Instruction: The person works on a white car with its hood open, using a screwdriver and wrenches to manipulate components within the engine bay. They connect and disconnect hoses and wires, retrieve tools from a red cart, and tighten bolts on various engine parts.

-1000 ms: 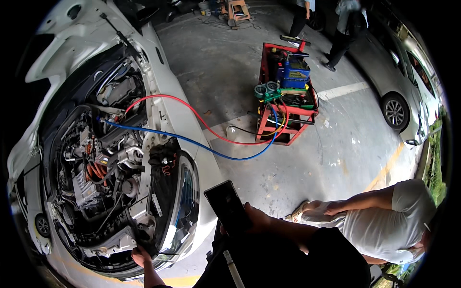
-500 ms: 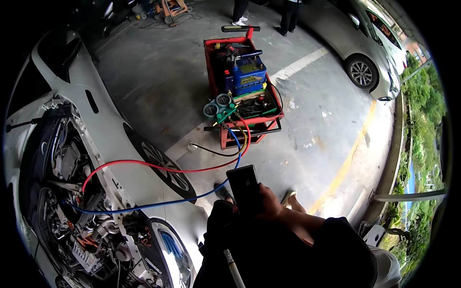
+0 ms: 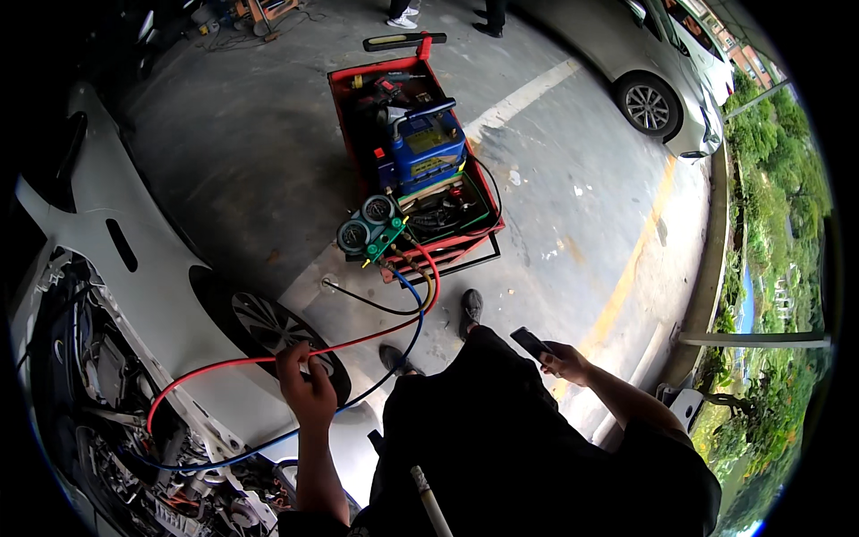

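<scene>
My right hand [image 3: 564,362] is closed round a dark smartphone [image 3: 531,343], held out to the right of my body. On the left, my raised left hand [image 3: 306,385] has its fingers curled in, with the thumb close to them. It overlaps a red hose [image 3: 219,364] in the view; whether it grips the hose or anything else is hidden. Red and blue hoses [image 3: 385,382] run from a green gauge manifold [image 3: 383,240] with two round dials into the open engine bay [image 3: 116,394] of a white car [image 3: 170,242].
A red tool cart [image 3: 347,112] ahead carries a blue machine [image 3: 428,148] and tools. The white car's front wheel [image 3: 268,322] is beside my left arm. A silver car [image 3: 591,45] stands far right, near two people's legs [image 3: 495,13]. A cigarette [image 3: 428,497] juts in at the lower edge.
The phone has moved from in front of my body out to the right in my right hand. My left hand has come into sight beside the red hose. The view has shifted and turned.
</scene>
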Demonstrator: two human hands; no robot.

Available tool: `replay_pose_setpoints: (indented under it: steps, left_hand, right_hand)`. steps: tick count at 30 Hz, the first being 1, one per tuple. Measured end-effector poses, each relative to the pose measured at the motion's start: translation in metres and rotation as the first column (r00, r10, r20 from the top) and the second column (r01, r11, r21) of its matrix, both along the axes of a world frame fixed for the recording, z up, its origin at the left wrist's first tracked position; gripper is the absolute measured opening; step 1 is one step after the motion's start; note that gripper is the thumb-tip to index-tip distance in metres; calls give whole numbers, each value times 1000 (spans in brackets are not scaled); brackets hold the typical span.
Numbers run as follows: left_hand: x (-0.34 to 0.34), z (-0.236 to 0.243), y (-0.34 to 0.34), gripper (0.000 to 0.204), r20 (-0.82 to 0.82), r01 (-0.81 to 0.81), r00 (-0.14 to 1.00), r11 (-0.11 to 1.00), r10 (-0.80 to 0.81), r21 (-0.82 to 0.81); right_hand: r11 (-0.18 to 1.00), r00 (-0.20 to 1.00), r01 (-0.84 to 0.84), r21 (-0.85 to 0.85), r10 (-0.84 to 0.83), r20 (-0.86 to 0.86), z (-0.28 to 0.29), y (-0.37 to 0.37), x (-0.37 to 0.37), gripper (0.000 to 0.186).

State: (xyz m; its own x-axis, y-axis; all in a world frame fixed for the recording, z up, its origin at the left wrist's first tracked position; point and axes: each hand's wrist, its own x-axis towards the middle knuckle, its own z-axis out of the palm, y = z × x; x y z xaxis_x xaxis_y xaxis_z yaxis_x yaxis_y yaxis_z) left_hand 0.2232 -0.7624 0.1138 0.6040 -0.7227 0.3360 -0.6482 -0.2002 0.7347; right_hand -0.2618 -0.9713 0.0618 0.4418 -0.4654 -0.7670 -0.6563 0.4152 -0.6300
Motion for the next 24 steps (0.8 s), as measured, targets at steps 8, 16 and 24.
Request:
replay_pose_setpoints:
  steps: [8,16,24]
  left_hand:
    - [-83,-76,-261,20,-91,413,910,893,-403,178]
    - [-131,-181,-449,11,32,265,949,851,-313,452]
    - [-157,-198,-487,14,150,67,942,604,-302,794]
  right_hand:
    - [728,711,-666,-162,556,-430,-18,-100,-73,56]
    - [261,342,-937,-232,819,-460,-84,-273,-37,52]
    - [883,962,-188,430,254,-100,-63,-334,-80,53]
